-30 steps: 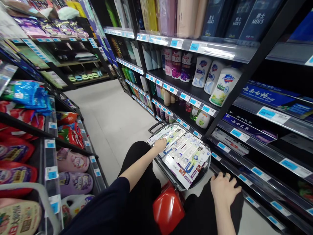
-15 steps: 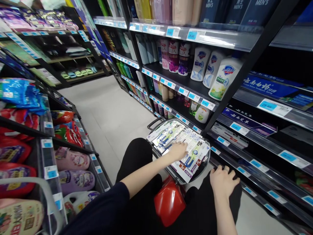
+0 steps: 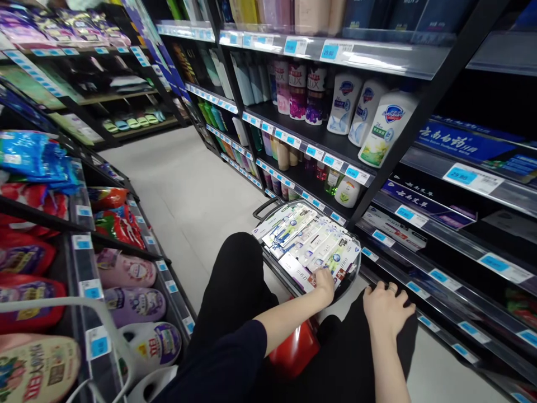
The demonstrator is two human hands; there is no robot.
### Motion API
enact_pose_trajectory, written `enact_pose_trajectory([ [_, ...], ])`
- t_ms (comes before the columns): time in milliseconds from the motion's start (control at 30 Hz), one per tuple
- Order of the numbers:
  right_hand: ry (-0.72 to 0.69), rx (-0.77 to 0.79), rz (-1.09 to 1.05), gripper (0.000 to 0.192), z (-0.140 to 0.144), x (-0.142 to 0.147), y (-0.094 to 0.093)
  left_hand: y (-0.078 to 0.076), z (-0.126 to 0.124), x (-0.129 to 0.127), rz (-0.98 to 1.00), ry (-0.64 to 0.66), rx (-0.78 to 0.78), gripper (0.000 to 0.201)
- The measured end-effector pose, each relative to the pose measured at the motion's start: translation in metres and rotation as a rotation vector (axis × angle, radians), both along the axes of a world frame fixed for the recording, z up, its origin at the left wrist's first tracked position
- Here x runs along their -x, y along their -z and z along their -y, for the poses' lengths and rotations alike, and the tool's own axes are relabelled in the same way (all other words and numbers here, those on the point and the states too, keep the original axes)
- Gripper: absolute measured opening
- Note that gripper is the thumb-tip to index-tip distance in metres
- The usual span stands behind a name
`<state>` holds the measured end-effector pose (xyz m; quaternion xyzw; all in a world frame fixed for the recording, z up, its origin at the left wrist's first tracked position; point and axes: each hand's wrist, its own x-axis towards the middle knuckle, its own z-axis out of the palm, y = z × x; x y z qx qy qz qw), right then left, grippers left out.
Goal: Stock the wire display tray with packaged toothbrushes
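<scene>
Toothbrush packs (image 3: 312,246), white-blue, fanned flat

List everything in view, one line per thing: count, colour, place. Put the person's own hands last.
toothbrush packs: many, white and blue, piled in the basket.
basket: one, clear rim with black handle, on the floor by the right shelf.
red stool: one, red, under the person's legs.
white bottles: three, white, right shelf.
price tags: many, blue, shelf edges.
slippers: several, pink and purple, lower left shelf.
left hand: on the nearest packs, at the basket's near edge.
right hand: flat on the right knee, holding nothing.
</scene>
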<state>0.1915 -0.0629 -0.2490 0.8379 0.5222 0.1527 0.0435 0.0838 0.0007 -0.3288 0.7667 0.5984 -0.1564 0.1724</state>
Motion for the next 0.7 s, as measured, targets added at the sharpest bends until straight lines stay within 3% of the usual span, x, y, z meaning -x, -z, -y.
enact_pose_trajectory([
  [167,-0.008,0.007,0.002,0.038,0.000,0.001,0.001,0.011,0.008,-0.002,-0.012,-0.039,-0.050,0.041],
  [467,0.014,0.033,-0.024,0.035,-0.001,0.001,-0.003,0.012,0.008,-0.008,0.019,-0.071,-0.073,0.039],
  [600,0.002,0.028,-0.013,0.035,0.000,0.002,-0.004,0.008,0.013,-0.015,0.050,-0.027,-0.063,0.037],
  [700,-0.006,0.016,-0.014,0.036,0.002,0.000,-0.002,-0.005,0.011,-0.010,0.078,0.010,-0.106,0.042],
])
